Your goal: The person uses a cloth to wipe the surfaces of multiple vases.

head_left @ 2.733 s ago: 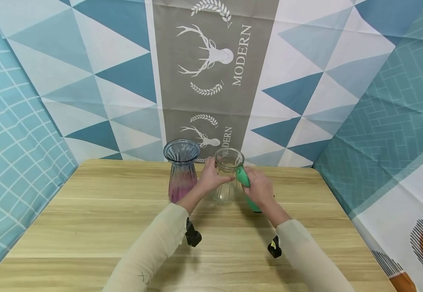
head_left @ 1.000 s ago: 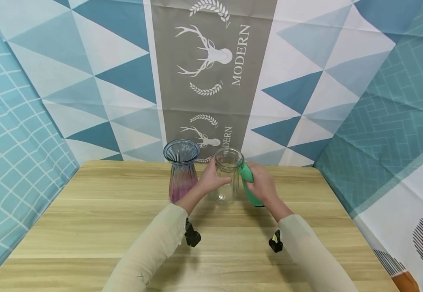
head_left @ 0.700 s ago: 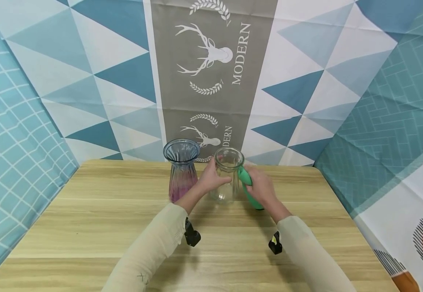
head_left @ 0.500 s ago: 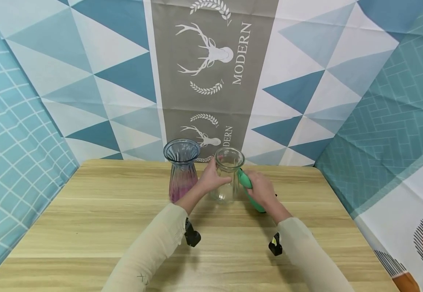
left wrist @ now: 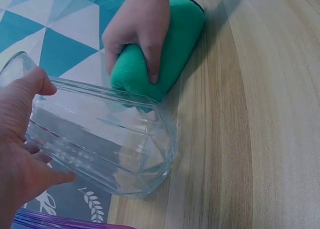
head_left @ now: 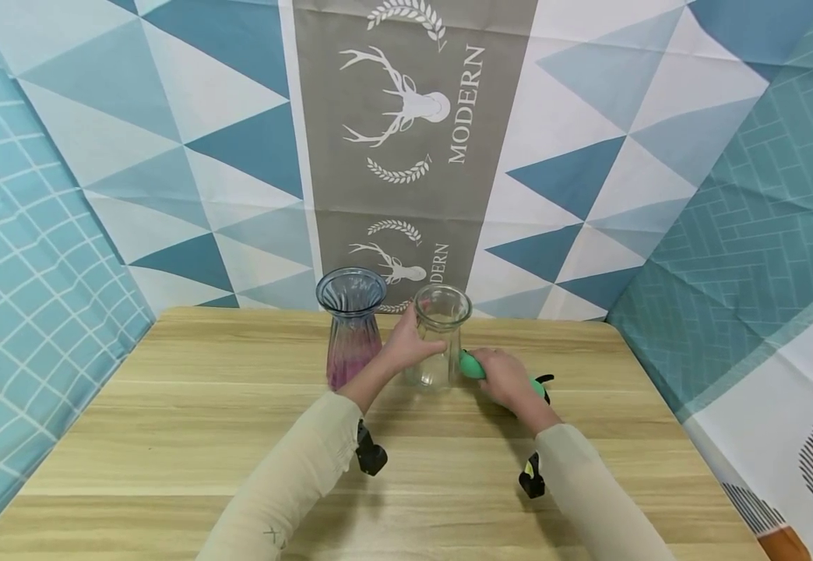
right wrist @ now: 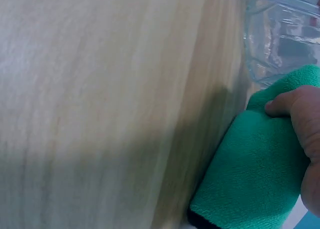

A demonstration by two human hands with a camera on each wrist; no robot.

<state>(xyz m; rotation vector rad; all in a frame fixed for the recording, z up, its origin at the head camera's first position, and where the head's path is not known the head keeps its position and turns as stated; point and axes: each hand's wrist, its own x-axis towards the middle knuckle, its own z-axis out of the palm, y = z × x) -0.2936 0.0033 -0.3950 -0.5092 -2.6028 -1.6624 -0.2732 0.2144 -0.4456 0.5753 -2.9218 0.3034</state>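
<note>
My left hand [head_left: 406, 343] grips a clear glass vase [head_left: 438, 372] round its upper part, with the thumb across the near side. The vase stands upright at the back of the table. My right hand [head_left: 503, 378] holds a folded green cloth [head_left: 472, 365] with a dark edge, bunched under the fingers. In the left wrist view the green cloth [left wrist: 182, 39] lies right against the lower wall of the clear vase [left wrist: 100, 134]. The right wrist view shows the thumb pressing into the green cloth [right wrist: 250, 164] beside the vase base [right wrist: 280, 44].
Just left of my left hand stands a second glass vase [head_left: 352, 331], blue at the top and purple below. The wooden table [head_left: 168, 436] meets a patterned cloth backdrop [head_left: 406, 187] at its rear edge. Black wrist cameras [head_left: 370, 452] hang under both sleeves.
My right hand has slid the green cloth down along the right side of the clear vase, towards its base. The left hand and both vases have stayed in place.
</note>
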